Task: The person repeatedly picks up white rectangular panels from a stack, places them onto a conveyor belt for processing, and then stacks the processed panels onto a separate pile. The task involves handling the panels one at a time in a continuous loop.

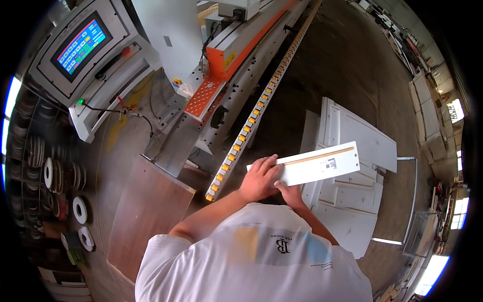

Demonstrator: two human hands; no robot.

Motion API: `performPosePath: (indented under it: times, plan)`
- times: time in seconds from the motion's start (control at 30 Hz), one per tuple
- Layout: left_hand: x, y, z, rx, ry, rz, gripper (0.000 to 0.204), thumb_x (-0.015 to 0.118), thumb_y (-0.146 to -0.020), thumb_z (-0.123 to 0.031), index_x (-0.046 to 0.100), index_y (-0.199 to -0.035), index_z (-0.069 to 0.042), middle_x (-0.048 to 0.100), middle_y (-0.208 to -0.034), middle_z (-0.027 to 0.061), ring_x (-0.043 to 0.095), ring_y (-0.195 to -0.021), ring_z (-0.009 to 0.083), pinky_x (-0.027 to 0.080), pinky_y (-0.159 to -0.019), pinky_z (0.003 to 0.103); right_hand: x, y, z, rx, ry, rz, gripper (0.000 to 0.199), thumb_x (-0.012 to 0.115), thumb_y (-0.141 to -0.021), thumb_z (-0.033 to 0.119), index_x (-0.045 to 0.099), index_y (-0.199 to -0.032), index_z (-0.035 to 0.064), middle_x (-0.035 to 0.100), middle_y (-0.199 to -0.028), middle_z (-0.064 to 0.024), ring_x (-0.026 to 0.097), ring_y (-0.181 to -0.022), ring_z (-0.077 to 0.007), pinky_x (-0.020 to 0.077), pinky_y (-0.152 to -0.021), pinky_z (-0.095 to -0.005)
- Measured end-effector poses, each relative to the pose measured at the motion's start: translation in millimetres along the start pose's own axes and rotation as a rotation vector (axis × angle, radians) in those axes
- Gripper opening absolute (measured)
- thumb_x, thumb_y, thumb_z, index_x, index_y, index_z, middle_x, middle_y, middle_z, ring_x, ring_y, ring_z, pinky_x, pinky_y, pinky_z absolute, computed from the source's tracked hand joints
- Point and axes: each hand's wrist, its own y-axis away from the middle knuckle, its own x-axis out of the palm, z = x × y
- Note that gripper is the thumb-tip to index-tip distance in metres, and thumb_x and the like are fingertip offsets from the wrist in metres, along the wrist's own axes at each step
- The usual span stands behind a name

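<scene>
A narrow white panel [317, 165] is held in front of my chest, with a brown groove along its length, a printed label and small holes near its right end. Over the panel's left end lie the fingers of my left hand [260, 180], curled on its face and closed on it. My right hand [290, 194] grips the near edge, thumb showing on top; its other fingers are hidden underneath. Just right of both hands lies a stack of larger white panels [359, 133], some grooved. The held panel overlaps part of this stack in view.
A long rail with yellow rollers [243, 137] runs away beside the machine with an orange perforated plate [205, 95]. At the left stand a control console [80, 45] with a lit screen and a brown board [151, 211]. Rolls of banding [79, 210] line the far left.
</scene>
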Motion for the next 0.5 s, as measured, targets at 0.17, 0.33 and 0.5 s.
performPosePath:
  times: [0.17,0.33,0.5]
  plan:
    - [-12.9,25.2,20.8,-0.104,0.015,-0.138,0.075,0.086,-0.057,-0.021,0.056,-0.125,-0.010,0.050,-0.136,0.0163,0.048,-0.122,0.0385,0.041,-0.102,0.048,5.2,-13.4,-13.9,0.069,0.072,0.337,0.060,0.076,-0.089,0.028,0.050,-0.132,-0.0037,0.064,-0.120,-0.0141,0.062,-0.105,-0.0216,0.0503,-0.091,-0.0353]
    - [-42.5,75.7,65.1,-0.397,-0.212,-0.187,0.071,0.088,-0.053,-0.017,0.060,-0.118,-0.015,0.052,-0.135,0.0152,0.048,-0.123,0.0395,0.040,-0.103,0.049,4.1,-3.4,-29.3,0.137,0.042,0.360,0.057,0.073,-0.092,0.023,0.048,-0.138,0.0014,0.070,-0.114,-0.0108,0.063,-0.085,-0.0099,0.0520,-0.080,-0.0273]
    - [-81.5,123.9,123.5,-0.636,-0.418,-0.295,0.064,0.088,-0.057,-0.021,0.062,-0.115,-0.014,0.052,-0.138,0.0136,0.046,-0.126,0.0382,0.039,-0.106,0.049,-29.4,19.0,-80.1,0.285,0.025,0.173,0.052,0.069,-0.093,0.015,0.048,-0.139,0.0013,0.070,-0.113,-0.0120,0.064,-0.085,-0.0114,0.0529,-0.080,-0.0274]
